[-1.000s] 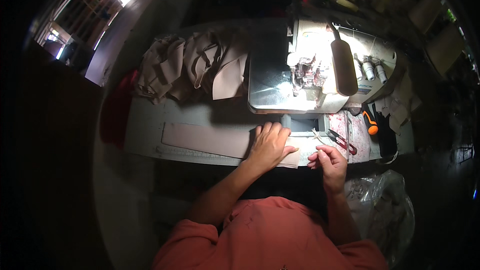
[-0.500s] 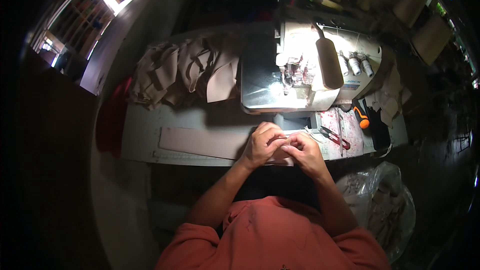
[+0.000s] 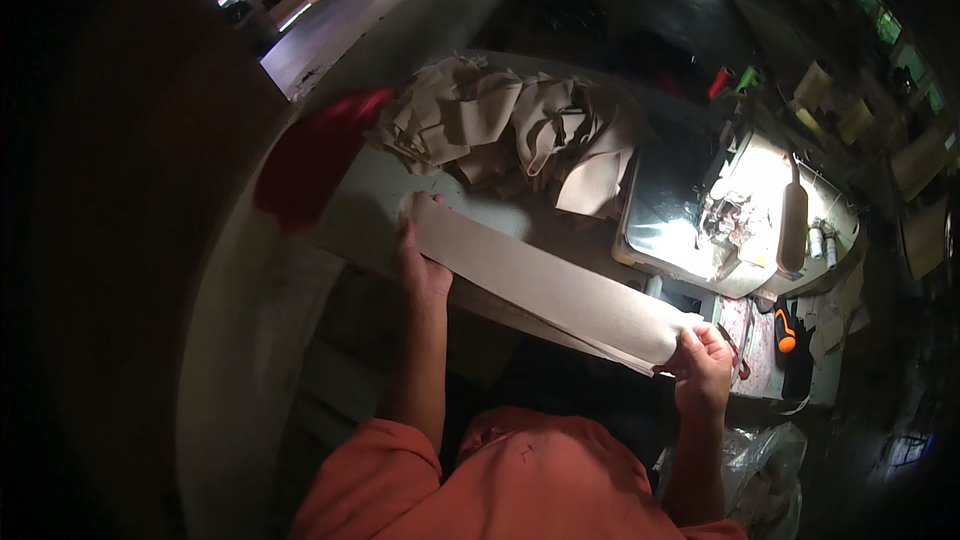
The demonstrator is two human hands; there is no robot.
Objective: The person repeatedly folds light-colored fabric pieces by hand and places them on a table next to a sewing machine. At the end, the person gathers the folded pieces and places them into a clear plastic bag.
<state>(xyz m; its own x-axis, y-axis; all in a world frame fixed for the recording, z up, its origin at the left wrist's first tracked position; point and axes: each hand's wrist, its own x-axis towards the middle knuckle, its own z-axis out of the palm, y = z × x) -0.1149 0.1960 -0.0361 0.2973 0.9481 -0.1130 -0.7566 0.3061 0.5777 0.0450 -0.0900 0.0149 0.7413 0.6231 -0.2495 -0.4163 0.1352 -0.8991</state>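
A long beige fabric strip (image 3: 545,280) is stretched between my two hands above the front edge of the sewing table. It slants from upper left down to the right, and a second layer shows below its lower edge. My left hand (image 3: 426,272) grips the left end, with part of its fingers behind the cloth. At the other end, my right hand (image 3: 703,365) pinches the strip's corner between thumb and fingers. Beyond the strip stands a lit sewing machine (image 3: 790,225) with a shiny metal plate (image 3: 660,195).
Crumpled beige fabric pieces (image 3: 480,120) are heaped at the back, beside a red cloth (image 3: 320,155) on the left. An orange-handled tool (image 3: 786,342) lies right of my right hand. Below it hangs a clear plastic bag (image 3: 770,470). Thread cones (image 3: 812,85) stand at far right.
My hands were close together over the strip on the table. They have spread apart, left hand to the left end, and the strip is now lifted. The view has shifted left.
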